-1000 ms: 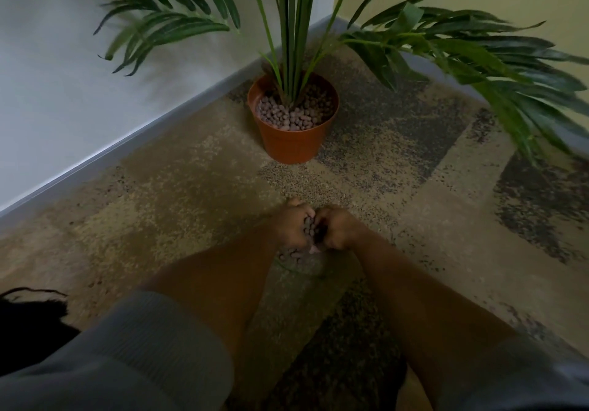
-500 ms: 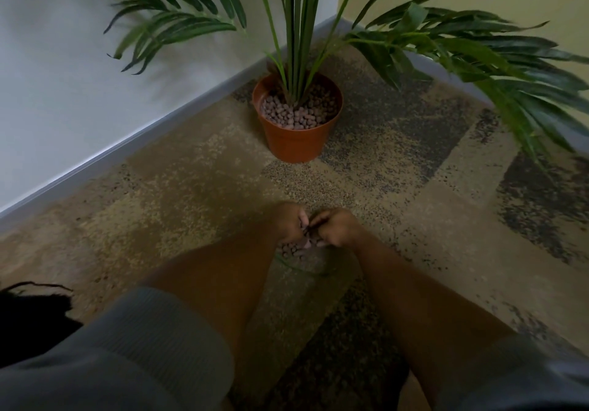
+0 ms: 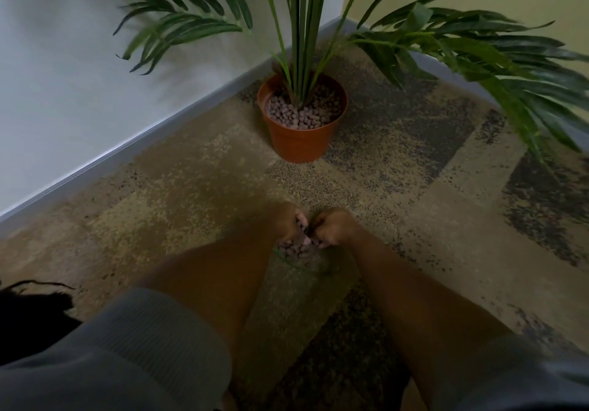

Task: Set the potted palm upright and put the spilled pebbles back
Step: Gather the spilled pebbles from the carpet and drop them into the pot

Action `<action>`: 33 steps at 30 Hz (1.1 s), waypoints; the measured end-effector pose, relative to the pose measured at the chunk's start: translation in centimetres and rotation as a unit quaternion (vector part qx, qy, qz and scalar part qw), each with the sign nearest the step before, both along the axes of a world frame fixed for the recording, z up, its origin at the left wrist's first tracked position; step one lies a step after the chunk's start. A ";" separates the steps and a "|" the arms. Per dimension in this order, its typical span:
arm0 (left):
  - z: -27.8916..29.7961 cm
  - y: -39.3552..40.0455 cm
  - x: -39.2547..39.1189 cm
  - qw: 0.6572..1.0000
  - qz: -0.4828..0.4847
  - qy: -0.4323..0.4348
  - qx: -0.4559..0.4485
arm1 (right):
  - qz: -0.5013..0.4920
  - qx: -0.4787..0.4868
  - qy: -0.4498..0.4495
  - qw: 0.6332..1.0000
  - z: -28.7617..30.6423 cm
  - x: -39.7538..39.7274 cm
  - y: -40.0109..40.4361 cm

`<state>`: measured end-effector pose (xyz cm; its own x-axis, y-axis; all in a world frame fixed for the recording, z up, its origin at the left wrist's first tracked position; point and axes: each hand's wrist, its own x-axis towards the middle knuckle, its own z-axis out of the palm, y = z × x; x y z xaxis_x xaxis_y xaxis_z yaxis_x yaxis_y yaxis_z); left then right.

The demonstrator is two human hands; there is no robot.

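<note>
The floor [image 3: 178, 206] is carpet in mottled tan, olive and dark grey patches, running up to a pale skirting board [image 3: 134, 149] where two walls meet in a corner. An orange pot [image 3: 299, 143] stands upright on it near that corner, its top filled with pebbles. Nearer the camera, a small heap of spilled pebbles [image 3: 294, 251] lies on the carpet, well apart from the pot.

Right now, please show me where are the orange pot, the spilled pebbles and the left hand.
orange pot [image 3: 298, 141]: head view, front wall.
spilled pebbles [image 3: 291, 250]: head view, pile under the hands.
left hand [image 3: 287, 222]: head view, back of hand.
</note>
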<state>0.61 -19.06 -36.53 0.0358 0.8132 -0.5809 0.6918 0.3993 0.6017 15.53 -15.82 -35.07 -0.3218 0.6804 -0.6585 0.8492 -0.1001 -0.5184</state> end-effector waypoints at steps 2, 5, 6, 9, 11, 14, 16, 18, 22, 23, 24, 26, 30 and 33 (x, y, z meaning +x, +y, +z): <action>0.3 -0.4 0.1 1.000 0.009 0.017 0.011 | -0.014 0.008 0.014 1.000 0.0 0.1 0.0; 1.1 0.3 -0.1 0.992 -0.006 -0.080 -0.095 | -0.046 0.004 0.033 0.998 0.0 0.4 0.0; 1.1 0.4 -0.2 0.972 -0.049 -0.150 -0.175 | -0.061 -0.007 0.039 0.997 -0.1 0.5 0.0; 1.1 0.3 0.2 0.989 0.038 -0.056 -0.134 | -0.203 -0.086 0.126 0.967 0.2 0.8 -0.1; 0.5 0.0 0.4 0.989 0.122 -0.044 -0.068 | -0.298 -0.149 0.205 0.920 0.6 1.1 -0.1; 1.0 -0.2 1.2 0.946 0.228 -0.195 -0.123 | -0.370 -0.251 0.310 0.839 0.5 1.7 -0.1; 1.7 -0.1 1.0 0.905 0.305 -0.268 -0.126 | -0.396 -0.292 0.363 0.791 0.4 2.0 -0.2; 2.2 -0.2 0.5 0.849 0.368 -0.351 -0.147 | -0.419 -0.317 0.410 0.746 -0.1 2.3 -0.2; 3.3 -0.7 -0.1 0.740 0.419 -0.492 -0.188 | -0.442 -0.342 0.482 0.675 0.1 2.3 -0.8; 3.2 -0.8 -0.2 0.726 0.427 -0.506 -0.187 | -0.442 -0.338 0.491 0.670 0.4 2.2 -0.8; 3.4 -0.9 -0.1 0.713 0.432 -0.520 -0.186 | -0.440 -0.337 0.498 0.667 0.6 2.1 -0.8; 3.5 -0.8 0.0 0.690 0.459 -0.530 -0.178 | -0.446 -0.340 0.494 0.664 1.1 1.8 -0.6; 3.8 -0.4 0.2 0.637 0.533 -0.537 -0.148 | -0.457 -0.346 0.476 0.667 1.4 0.8 0.1; 4.1 0.1 0.0 0.623 0.576 -0.514 -0.129 | -0.453 -0.331 0.471 0.681 2.1 0.1 0.9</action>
<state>0.61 -18.91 -32.39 -0.0237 0.5274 -0.8493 -0.8403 0.4497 0.3027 15.67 -14.91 -32.93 -0.4588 0.5348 -0.7096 -0.3944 -0.8382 -0.3766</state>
